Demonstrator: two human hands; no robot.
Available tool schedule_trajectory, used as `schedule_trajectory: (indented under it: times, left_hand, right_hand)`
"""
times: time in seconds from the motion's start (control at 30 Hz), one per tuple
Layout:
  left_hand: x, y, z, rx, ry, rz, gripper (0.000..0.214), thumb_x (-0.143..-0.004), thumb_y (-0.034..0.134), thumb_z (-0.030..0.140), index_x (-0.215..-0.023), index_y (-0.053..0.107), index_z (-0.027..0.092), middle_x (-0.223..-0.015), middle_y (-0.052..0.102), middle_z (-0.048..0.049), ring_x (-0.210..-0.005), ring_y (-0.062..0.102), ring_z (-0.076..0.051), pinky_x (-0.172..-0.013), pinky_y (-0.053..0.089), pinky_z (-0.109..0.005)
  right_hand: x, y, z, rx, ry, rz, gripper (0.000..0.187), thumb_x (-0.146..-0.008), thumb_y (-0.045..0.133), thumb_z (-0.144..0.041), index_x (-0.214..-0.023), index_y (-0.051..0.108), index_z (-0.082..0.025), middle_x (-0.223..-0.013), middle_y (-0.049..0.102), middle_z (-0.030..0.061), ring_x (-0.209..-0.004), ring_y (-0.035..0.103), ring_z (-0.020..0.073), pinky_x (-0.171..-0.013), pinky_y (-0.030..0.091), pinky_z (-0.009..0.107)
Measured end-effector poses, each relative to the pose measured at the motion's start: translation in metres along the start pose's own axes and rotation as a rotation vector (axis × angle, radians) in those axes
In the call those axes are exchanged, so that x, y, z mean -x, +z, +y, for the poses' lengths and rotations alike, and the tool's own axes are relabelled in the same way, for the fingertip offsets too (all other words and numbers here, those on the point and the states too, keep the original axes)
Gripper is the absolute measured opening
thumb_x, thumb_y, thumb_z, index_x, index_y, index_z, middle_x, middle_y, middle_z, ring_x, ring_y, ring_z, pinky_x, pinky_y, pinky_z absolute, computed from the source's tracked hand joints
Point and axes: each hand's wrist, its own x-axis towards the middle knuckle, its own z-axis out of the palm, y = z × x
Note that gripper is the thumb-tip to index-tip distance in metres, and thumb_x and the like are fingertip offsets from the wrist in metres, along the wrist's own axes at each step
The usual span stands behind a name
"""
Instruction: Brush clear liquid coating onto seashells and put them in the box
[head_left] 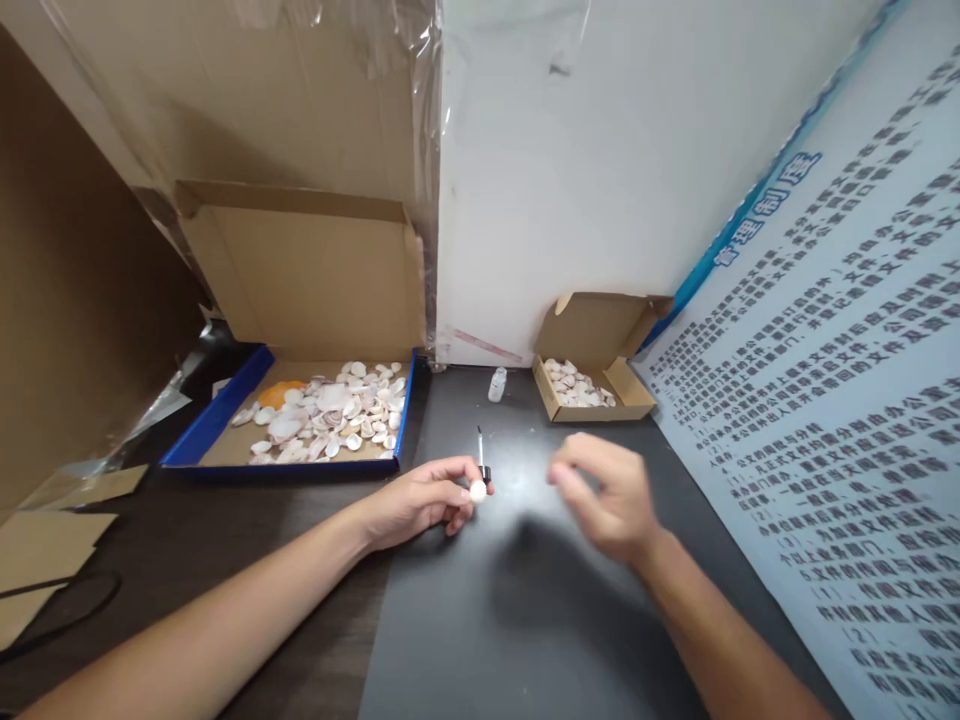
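Observation:
My left hand (424,500) rests on the dark mat and pinches a small white shell (478,491) between thumb and fingers. Right beside that shell a thin brush applicator with a black cap (482,457) stands up; I cannot tell whether the hand also holds it. My right hand (604,495) hovers just to the right, blurred, fingers curled loosely with nothing visible in them. A small clear bottle (496,384) stands further back on the mat.
A blue-edged cardboard box (217,420) holding several shells lies at the left. A smaller cardboard box (630,405) with several shells sits at the back right. A printed poster (840,400) slants along the right. Cardboard scraps (45,545) lie at the far left.

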Motion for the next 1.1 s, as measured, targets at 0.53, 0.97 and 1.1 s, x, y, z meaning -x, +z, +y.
schedule_trajectory:
  times: [0.53,0.97,1.1]
  left_hand:
    - [-0.001,0.001,0.001,-0.155,0.035,-0.105,0.012,-0.081,0.066,0.026,-0.082,0.061,0.016,-0.086,0.057,-0.0042,-0.087,0.059,-0.019,-0.071,0.050,-0.030]
    - [-0.008,-0.001,0.006,0.003,0.137,0.226,0.016,-0.077,0.067,0.027,-0.079,0.055,0.017,-0.082,0.061,-0.0043,-0.076,0.058,-0.015,-0.066,0.046,-0.025]
    - [-0.010,-0.005,0.007,0.078,0.091,0.279,0.010,-0.080,0.060,0.024,-0.079,0.053,0.017,-0.063,0.054,0.0003,-0.057,0.049,-0.011,-0.054,0.039,-0.022]
  right_hand:
    - [0.011,0.048,0.005,0.092,-0.068,-0.188,0.018,-0.082,0.058,-0.014,-0.098,0.059,-0.022,-0.079,0.062,0.0014,-0.069,0.058,0.0163,-0.064,0.042,0.027]
    - [-0.017,0.076,0.042,0.034,0.051,0.009,0.013,-0.081,0.059,-0.023,-0.088,0.048,-0.021,-0.061,0.052,-0.0053,-0.049,0.050,0.0107,-0.051,0.040,0.023]
    - [-0.015,0.074,0.044,-0.178,0.105,0.071,0.012,-0.084,0.053,-0.019,-0.091,0.044,-0.022,-0.068,0.051,-0.0042,-0.055,0.052,0.0109,-0.053,0.044,0.022]
